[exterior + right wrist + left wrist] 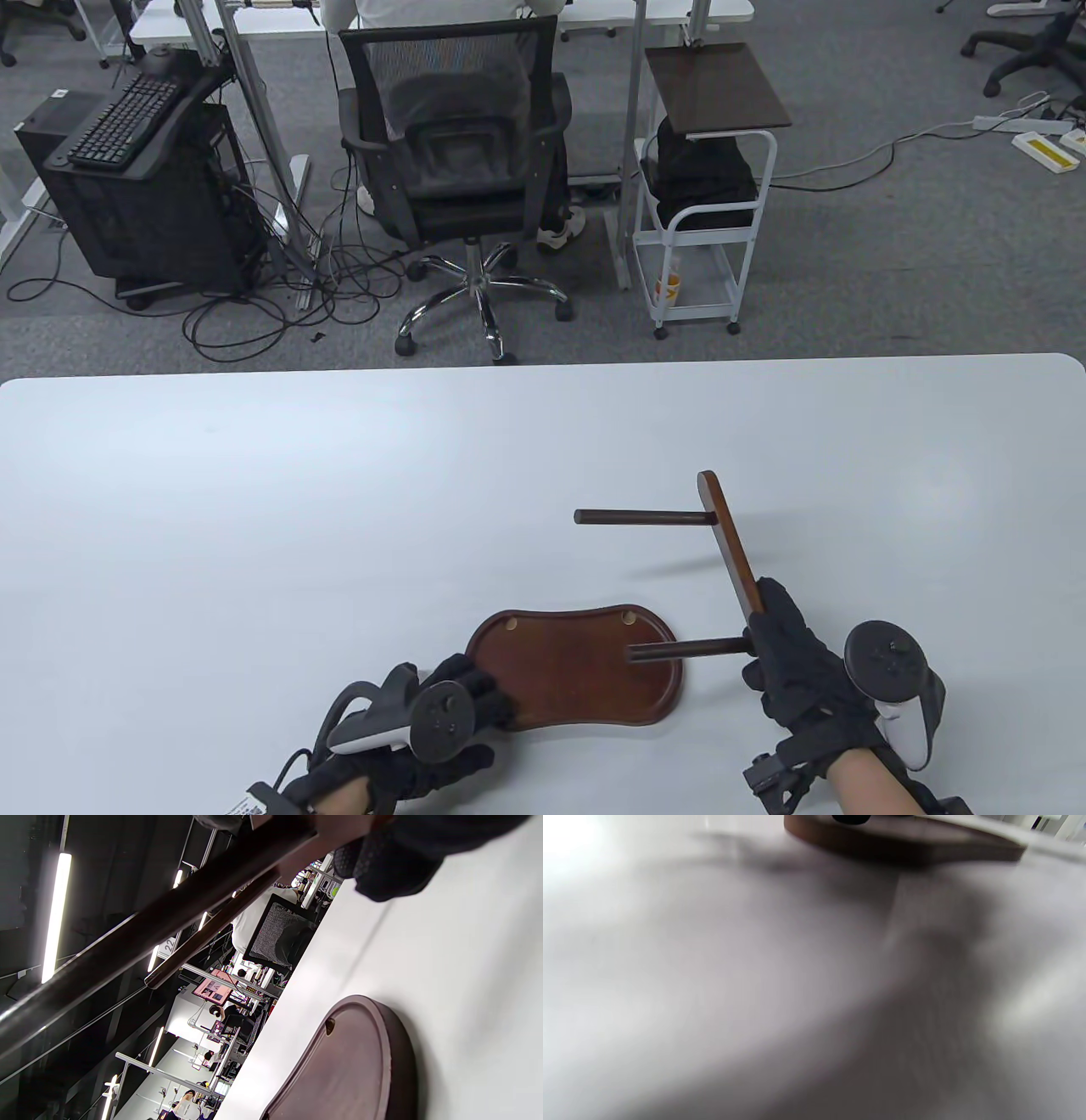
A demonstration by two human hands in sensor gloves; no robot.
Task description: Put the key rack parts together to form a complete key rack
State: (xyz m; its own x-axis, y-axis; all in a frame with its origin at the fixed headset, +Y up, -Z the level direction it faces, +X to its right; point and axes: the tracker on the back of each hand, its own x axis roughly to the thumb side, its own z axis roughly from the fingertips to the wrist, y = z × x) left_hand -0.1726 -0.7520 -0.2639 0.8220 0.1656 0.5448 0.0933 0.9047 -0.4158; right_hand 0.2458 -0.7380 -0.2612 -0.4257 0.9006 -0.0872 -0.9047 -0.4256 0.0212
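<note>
A dark wooden tray base (577, 666) with two peg holes lies flat near the table's front edge; it also shows in the right wrist view (352, 1065) and blurred in the left wrist view (903, 844). My left hand (462, 692) rests on its left end. My right hand (785, 658) grips the lower end of a wooden crossbar (728, 539) that has two dark rods (640, 516) fitted into it, pointing left. The lower rod (687, 650) hangs over the tray's right end. In the right wrist view both rods (148, 929) run past the gloved fingers (394, 870).
The white table (339, 509) ends at a far edge with an office chair (458, 161), a computer tower (144, 195) and a white cart (704, 212) on the floor beyond it.
</note>
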